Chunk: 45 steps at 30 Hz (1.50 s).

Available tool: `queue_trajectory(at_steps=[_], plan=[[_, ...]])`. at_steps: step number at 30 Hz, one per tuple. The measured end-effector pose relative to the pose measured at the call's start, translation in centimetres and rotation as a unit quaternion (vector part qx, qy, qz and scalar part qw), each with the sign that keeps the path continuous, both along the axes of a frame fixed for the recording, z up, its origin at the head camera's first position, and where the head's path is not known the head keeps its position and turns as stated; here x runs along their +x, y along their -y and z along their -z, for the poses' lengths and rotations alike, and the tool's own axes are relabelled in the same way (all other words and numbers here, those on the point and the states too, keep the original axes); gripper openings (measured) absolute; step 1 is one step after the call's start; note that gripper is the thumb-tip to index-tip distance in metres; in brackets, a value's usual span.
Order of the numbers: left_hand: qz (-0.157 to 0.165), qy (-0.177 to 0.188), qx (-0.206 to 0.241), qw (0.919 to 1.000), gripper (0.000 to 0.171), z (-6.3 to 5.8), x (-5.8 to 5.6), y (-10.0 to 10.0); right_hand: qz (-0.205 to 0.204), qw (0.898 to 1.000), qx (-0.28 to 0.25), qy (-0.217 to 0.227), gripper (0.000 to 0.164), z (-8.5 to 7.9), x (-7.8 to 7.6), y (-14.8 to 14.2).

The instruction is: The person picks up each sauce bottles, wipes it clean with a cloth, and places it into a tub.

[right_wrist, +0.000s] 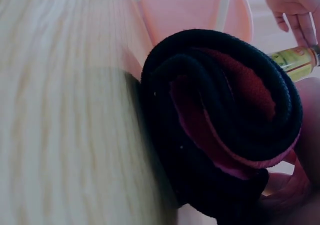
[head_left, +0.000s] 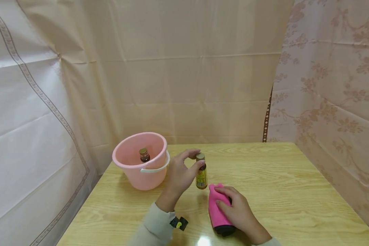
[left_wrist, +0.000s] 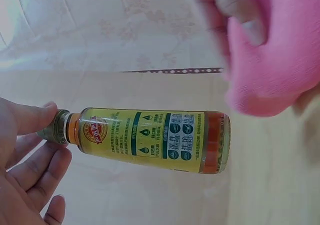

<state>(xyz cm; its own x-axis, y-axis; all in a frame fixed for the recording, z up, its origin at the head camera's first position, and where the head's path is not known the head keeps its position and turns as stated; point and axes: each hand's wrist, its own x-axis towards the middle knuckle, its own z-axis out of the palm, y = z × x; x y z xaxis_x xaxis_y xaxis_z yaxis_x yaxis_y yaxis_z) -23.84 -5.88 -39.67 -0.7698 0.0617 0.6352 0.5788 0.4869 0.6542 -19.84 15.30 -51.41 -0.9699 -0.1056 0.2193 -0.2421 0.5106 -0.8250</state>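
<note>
My left hand (head_left: pixel 180 172) pinches a small glass oil bottle (head_left: pixel 201 177) by its gold cap between thumb and fingers. The bottle hangs upright above the table, its yellow label with green print facing the camera in the left wrist view. To its right, my right hand (head_left: pixel 238 208) grips a rolled pink cloth bundle (head_left: pixel 216 205) with a black cuff, which lies low at the tabletop. Seen from the right wrist, the black cuff (right_wrist: pixel 160 120) shows several folded layers with pink lining inside. Part of the bundle is hidden under the right hand.
A pink bucket (head_left: pixel 144 179) with a white handle (head_left: pixel 155 169) stands at the table's back left. Inside it is another capped bottle (head_left: pixel 144 155). The wood-grain table (head_left: pixel 279 184) stretches to the right. Cloth curtains (head_left: pixel 190 75) hang behind and on both sides.
</note>
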Motion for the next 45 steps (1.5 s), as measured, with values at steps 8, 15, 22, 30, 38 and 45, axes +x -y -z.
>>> queue_trajectory(at_steps=[8, 15, 22, 30, 38, 45], plan=[[0.016, 0.03, 0.039, 0.9987, 0.034, -3.8, -0.6, 1.6, -0.002, 1.0, -0.003, 0.008, 0.041, 0.0, 0.2, 0.0], [0.008, 0.065, 0.047, 0.9967, 0.035, -7.3, -1.7, 3.7, -0.004, 1.0, -0.003, 0.004, 0.041, -0.1, 0.2, 0.0], [-0.02, 0.104, 0.048, 0.9932, 0.038, -11.0, -3.3, 7.0, -0.002, 1.0, 0.002, 0.009, 0.04, -0.3, 0.3, 0.1], [-0.058, 0.138, 0.023, 0.9884, 0.04, -14.2, -5.6, 10.5, -0.003, 1.0, -0.002, 0.021, 0.041, -0.2, 0.4, 0.2], [-0.092, 0.148, -0.011, 0.9846, 0.044, -15.2, -8.1, 13.5, -0.003, 1.0, -0.003, 0.026, 0.04, -0.2, 0.3, 0.3], [-0.098, 0.169, -0.04, 0.9799, 0.048, -15.6, -10.4, 15.5, -0.003, 1.0, -0.003, 0.026, 0.04, -0.3, 0.4, 0.2]])
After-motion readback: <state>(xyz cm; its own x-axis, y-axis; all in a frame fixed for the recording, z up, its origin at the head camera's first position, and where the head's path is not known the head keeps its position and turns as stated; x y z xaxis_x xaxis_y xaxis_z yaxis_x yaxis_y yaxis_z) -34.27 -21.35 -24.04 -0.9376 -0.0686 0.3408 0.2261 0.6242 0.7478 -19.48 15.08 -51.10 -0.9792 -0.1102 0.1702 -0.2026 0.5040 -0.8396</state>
